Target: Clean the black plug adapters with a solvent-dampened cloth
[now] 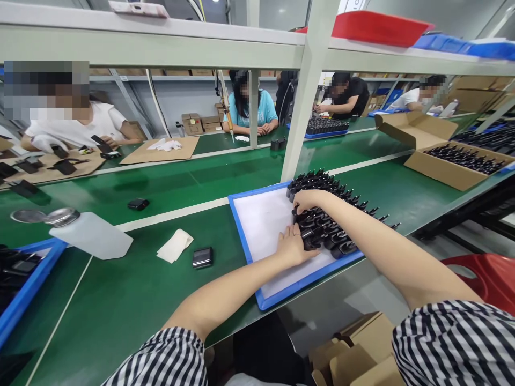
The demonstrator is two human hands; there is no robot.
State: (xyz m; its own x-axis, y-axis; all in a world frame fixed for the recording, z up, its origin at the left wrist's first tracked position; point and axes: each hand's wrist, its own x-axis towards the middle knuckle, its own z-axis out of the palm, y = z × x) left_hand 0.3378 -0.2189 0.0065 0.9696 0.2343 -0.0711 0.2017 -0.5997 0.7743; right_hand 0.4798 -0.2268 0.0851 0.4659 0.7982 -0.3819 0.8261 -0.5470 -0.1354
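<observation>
In the head view, a shallow tray with a blue rim (246, 247) and a white bottom holds tight rows of black plastic parts (340, 214) with thin prongs, filling its right side. My right hand (310, 200) reaches over the rows, its fingers curled down on a black part at their left edge. Lower down, my left hand (290, 247) rests against the near end of the rows, fingers apart and touching the parts. A ring shows on one finger. The parts partly hide my right fingertips.
Left of the tray are a black part (202, 258), a folded pale cloth (175, 246) and a white bottle (94, 236) with a metal top. Another blue-rimmed tray (38, 284) stands at far left. A shelf post (308, 91) rises behind. Co-workers sit opposite; a carton (446, 171) lies right.
</observation>
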